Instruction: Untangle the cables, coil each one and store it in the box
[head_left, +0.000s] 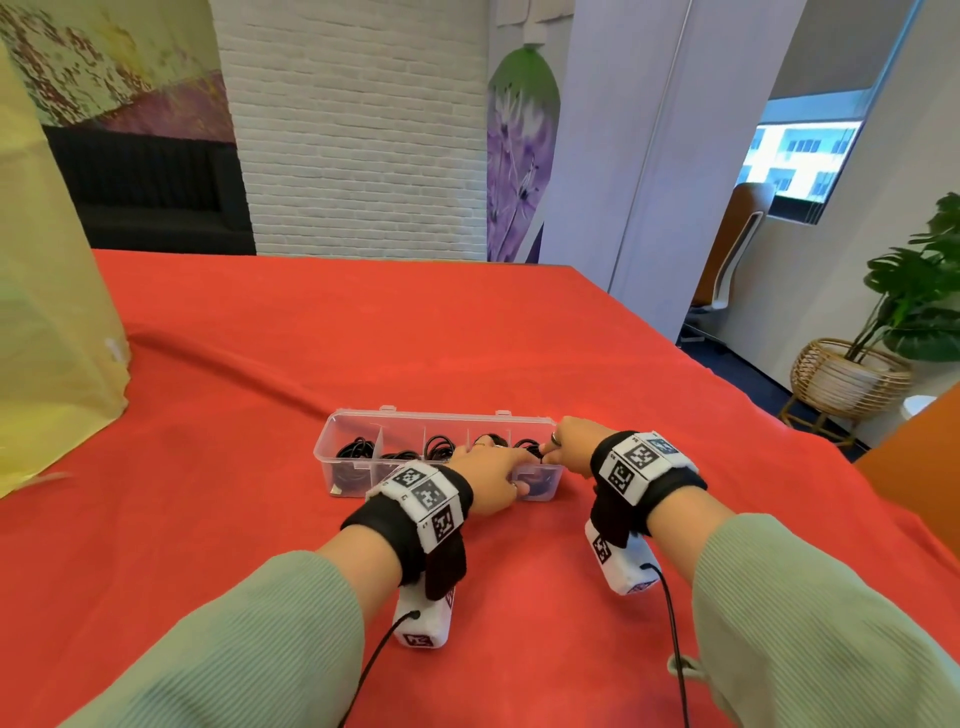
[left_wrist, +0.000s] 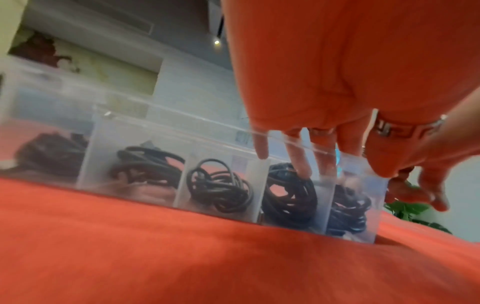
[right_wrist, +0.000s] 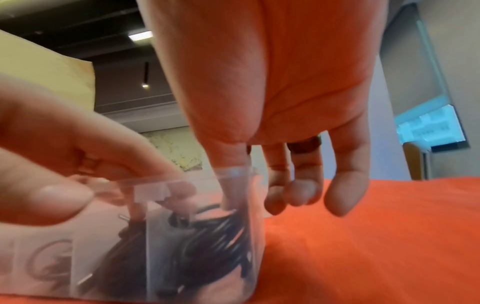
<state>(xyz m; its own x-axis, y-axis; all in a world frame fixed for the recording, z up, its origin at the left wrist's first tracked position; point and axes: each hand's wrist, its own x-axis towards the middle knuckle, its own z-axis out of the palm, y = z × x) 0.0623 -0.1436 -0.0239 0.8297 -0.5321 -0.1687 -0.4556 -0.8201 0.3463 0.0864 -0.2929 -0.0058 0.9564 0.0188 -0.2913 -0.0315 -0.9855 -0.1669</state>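
Item: clear box (head_left: 332, 441), five compartments in a row, on the red-covered counter (head_left: 363, 332). Each compartment holds a black coiled cable (left_wrist: 221, 191); no loose cable shows on the cloth.

Left to right: my left hand (head_left: 493, 467) reaches over the near wall, fingers (left_wrist: 301, 162) straight and spread, tips pressing down on the coil in the fourth compartment (left_wrist: 288, 197). My right hand (head_left: 574, 449) works the last compartment at the right end, forefinger and thumb dipped in on that coil (right_wrist: 207, 238), the other fingers hanging relaxed outside the end wall; whether they pinch the cable I cannot tell through the blurred plastic.

Handling note: press evenly so the springy loops settle below the rim, and tuck plug ends inside.
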